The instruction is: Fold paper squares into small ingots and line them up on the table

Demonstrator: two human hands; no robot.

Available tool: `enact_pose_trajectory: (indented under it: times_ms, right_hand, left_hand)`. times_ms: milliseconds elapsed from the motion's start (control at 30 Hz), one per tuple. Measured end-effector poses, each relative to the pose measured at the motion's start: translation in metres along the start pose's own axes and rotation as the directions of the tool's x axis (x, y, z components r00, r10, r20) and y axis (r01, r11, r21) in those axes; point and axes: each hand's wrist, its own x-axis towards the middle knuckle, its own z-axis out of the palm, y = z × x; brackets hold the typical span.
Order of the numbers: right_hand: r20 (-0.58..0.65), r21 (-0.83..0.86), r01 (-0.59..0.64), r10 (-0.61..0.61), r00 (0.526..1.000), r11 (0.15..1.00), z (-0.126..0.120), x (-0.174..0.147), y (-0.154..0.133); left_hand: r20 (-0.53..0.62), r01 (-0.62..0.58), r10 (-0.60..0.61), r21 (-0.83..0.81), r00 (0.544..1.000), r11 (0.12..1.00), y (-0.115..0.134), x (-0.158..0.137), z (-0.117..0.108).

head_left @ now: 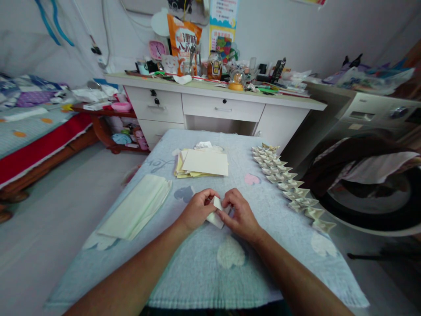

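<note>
A small piece of folded white paper (215,219) is between my two hands, over the middle of the cloth-covered table. My left hand (200,208) pinches its left side, thumb and fingers closed on it. From the other side my right hand (240,214) grips the paper, fingers bent and thumb pressed on the lower part. Behind the hands lies a stack of cream and yellow paper sheets (205,163). A pile of long pale green folded paper (136,206) rests to the left. Along the right edge stand rows of folded paper pieces with pointed tips (286,181).
A pale blue patterned cloth (184,272) covers the table. Beyond it stands a white desk (210,105) crowded with jars, an orange snack bag (184,44) and small items. A bed (36,131) is at the left, a front-loading washing machine (371,109) at the right.
</note>
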Motion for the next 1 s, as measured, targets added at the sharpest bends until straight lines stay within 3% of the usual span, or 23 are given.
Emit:
enact_pose_trajectory:
  times_ms: [567, 867, 1000]
  right_hand:
    - [-0.022, 0.103, -0.047, 0.049, 0.999, 0.994, 0.001, 0.000, 0.002]
    - [-0.011, 0.091, 0.003, -0.002, 1.000, 0.996, 0.000, 0.001, -0.001]
    - [0.004, 0.190, -0.039, 0.039, 0.999, 0.981, -0.003, 0.000, -0.002]
  left_hand:
    - [-0.073, -0.042, 0.058, 0.203, 0.996, 0.978, -0.003, 0.002, 0.004]
    - [-0.109, -0.043, 0.066, 0.206, 0.992, 0.978, 0.005, -0.001, 0.008]
    - [-0.091, -0.071, 0.088, 0.174, 0.992, 0.982, 0.007, -0.002, 0.007]
